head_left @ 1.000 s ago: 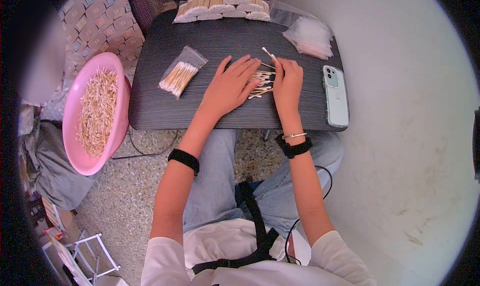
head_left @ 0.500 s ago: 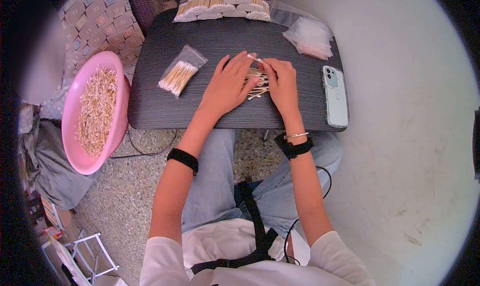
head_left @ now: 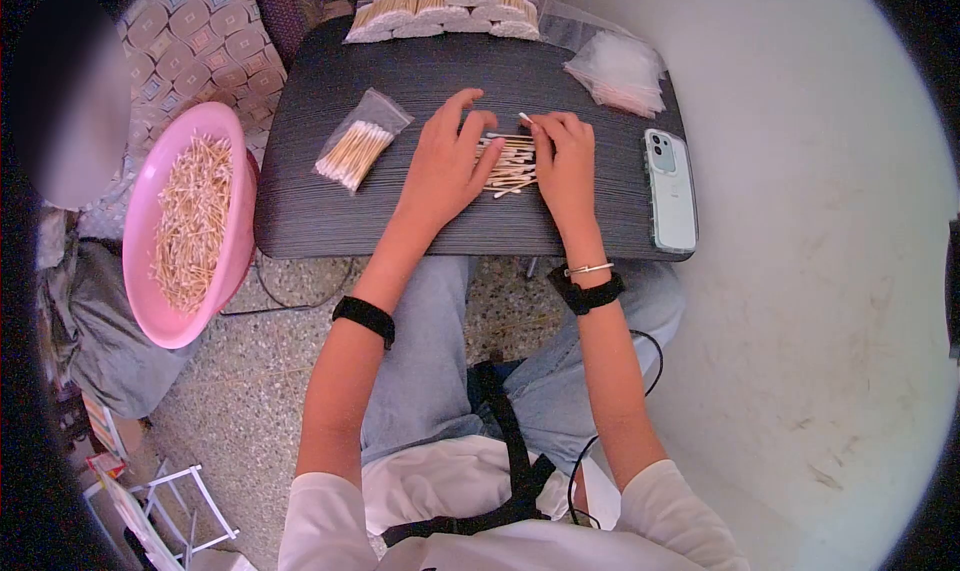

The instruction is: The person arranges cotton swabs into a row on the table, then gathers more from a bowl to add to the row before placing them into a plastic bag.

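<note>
Loose cotton swabs (head_left: 513,163) lie in a small pile on the dark table (head_left: 340,226), between my two hands. My left hand (head_left: 445,166) is at the pile's left side, its fingers apart and curved, the thumb over the pile's edge. At the right side, my right hand (head_left: 566,161) pinches a single cotton swab (head_left: 525,119) between thumb and index finger, its white tip pointing up and left. A clear bag filled with cotton swabs (head_left: 357,153) lies to the left of my left hand.
A pink basin (head_left: 142,241) of loose swabs stands left of the table. Packed swab bundles (head_left: 445,9) are stacked at the back edge. Empty clear bags (head_left: 617,74) lie back right, above a phone (head_left: 672,191). A pale wall (head_left: 800,221) borders the right side.
My left hand has drawn back left from the swab in my right fingers, and its fingers have curled and spread. More of the pile shows. The right hand has barely moved.
</note>
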`<move>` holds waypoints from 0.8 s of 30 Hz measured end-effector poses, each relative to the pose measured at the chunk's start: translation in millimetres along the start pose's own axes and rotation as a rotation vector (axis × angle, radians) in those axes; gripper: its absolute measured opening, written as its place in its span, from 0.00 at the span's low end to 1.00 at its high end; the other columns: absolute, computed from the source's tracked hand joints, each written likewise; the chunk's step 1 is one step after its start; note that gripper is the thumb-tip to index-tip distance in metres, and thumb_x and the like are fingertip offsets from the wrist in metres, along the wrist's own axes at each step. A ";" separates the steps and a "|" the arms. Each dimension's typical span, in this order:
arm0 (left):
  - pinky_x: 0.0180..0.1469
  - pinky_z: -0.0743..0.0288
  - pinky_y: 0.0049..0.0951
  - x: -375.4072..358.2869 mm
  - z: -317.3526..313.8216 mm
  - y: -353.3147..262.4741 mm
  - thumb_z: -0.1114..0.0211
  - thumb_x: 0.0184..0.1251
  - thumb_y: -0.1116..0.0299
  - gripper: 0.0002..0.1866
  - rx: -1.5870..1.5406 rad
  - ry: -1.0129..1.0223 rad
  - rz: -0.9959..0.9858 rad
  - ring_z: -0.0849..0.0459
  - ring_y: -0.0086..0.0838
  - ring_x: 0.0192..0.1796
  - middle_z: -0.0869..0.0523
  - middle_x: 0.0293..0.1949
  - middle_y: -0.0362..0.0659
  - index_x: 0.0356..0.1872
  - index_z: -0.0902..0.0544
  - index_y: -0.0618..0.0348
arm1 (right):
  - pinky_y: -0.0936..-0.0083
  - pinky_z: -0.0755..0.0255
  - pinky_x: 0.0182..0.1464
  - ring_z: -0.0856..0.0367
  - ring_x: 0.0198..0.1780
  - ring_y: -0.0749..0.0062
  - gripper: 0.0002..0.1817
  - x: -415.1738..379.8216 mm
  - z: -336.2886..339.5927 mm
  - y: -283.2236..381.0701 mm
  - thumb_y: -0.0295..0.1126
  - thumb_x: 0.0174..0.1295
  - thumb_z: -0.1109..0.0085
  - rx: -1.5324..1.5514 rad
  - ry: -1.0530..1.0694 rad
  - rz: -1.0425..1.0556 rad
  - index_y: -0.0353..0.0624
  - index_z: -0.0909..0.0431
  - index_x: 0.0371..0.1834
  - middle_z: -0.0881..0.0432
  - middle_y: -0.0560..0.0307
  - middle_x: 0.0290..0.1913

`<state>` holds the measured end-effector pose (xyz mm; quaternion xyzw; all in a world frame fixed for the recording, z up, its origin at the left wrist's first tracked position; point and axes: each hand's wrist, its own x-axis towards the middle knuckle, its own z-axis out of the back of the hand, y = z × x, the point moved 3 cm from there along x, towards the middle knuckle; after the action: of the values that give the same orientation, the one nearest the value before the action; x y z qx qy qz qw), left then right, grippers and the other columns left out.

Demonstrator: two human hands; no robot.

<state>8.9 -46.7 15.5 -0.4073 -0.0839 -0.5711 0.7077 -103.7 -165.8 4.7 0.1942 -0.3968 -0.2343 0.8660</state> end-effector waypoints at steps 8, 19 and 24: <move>0.69 0.39 0.44 -5.7 -8.3 1.4 0.43 0.71 0.60 0.20 0.187 0.138 -0.114 0.31 0.45 0.69 0.29 0.67 0.49 0.60 0.23 0.57 | 0.62 0.33 0.56 0.28 0.52 0.53 0.13 -1.3 3.0 2.6 0.24 0.62 0.45 -0.117 -0.022 0.018 0.43 0.18 0.49 0.21 0.50 0.48; 0.71 0.41 0.45 -4.6 -10.3 3.0 0.43 0.71 0.56 0.26 0.169 0.118 -0.070 0.33 0.45 0.70 0.29 0.67 0.49 0.66 0.28 0.57 | 0.62 0.34 0.65 0.26 0.61 0.51 0.18 -0.1 2.1 4.1 0.22 0.67 0.56 0.280 0.179 -0.051 0.41 0.26 0.59 0.21 0.47 0.57; 0.73 0.46 0.45 -6.7 -11.2 1.0 0.47 0.74 0.55 0.25 0.211 0.208 -0.111 0.34 0.39 0.72 0.28 0.68 0.46 0.66 0.28 0.55 | 0.64 0.34 0.65 0.23 0.61 0.55 0.18 1.6 3.5 4.6 0.27 0.73 0.60 0.510 0.233 -0.103 0.43 0.32 0.65 0.21 0.48 0.59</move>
<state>3.7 -49.3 3.8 -0.2640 -0.0921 -0.6366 0.7187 -104.3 -163.5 10.2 0.4513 -0.3305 -0.1465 0.8158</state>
